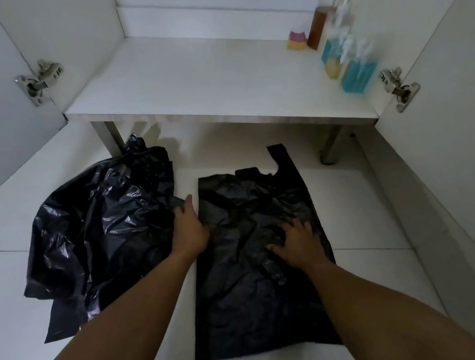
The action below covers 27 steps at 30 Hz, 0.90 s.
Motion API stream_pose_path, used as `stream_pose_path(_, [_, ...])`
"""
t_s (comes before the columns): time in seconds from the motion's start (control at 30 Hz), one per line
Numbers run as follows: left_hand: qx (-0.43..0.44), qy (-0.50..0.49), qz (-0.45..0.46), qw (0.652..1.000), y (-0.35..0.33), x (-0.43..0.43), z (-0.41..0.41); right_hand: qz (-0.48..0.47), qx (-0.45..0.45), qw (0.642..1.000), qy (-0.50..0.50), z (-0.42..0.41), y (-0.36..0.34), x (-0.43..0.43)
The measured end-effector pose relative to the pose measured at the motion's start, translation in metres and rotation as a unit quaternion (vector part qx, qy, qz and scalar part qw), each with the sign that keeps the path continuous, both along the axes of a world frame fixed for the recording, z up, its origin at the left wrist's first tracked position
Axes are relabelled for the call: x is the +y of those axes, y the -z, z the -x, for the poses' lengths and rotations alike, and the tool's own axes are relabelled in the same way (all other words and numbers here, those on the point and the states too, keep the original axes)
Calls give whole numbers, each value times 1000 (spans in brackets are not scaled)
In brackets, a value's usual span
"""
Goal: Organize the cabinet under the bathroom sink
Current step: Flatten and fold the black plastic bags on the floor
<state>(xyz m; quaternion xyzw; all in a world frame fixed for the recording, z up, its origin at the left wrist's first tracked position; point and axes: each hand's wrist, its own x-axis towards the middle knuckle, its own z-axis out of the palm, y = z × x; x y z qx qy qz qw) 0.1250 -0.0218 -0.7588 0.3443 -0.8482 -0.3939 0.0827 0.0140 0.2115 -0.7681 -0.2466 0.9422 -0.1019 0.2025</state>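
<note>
A flat black plastic bag (259, 302) with handles lies spread on the white floor tiles in front of the open cabinet (190, 68). My right hand (297, 242) rests on its middle, fingers spread and pressing down. To the left sits a crumpled pile of shiny black bags (96, 231). My left hand (187, 228) reaches to the pile's right edge, and its fingers pinch a fold of the plastic there.
Inside the cabinet, several bottles (356, 75) with blue, yellow and brown liquid and a small pink and yellow thing (297, 40) stand along the right wall. Both doors hang open on metal hinges (38, 83). Metal legs (332, 147) hold the cabinet floor off the tiles.
</note>
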Motion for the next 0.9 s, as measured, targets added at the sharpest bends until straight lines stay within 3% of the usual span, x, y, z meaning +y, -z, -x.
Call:
stream_pose_path(0.1, [7, 124, 193, 973, 12, 7, -5, -2, 53, 998, 38, -5, 4, 7])
stream_pose_path(0.2, [-114, 260, 251, 926, 23, 16, -6, 16, 106, 994, 25, -11, 9, 0])
stream_pose_path(0.3, [-177, 237, 267, 917, 28, 17, -7, 34, 92, 995, -7, -20, 17, -16])
stream_pose_path(0.4, [-165, 225, 276, 920, 25, 15, -5, 41, 86, 995, 7, -24, 27, -24])
stream_pose_path(0.5, [-109, 147, 186, 965, 21, 8, 10, 56, 124, 991, 10, -30, 40, -21])
stream_pose_path(0.63, [-52, 56, 67, 995, 18, -12, 47, 61, 148, 987, 15, -34, 51, -20])
stream_pose_path(0.8, [-61, -40, -49, 996, 13, -38, 103, 51, 166, 985, 15, -32, 53, -20])
stream_pose_path(0.9, [-72, -109, -165, 978, 5, -51, 136, 48, 162, 986, 13, -32, 55, -20])
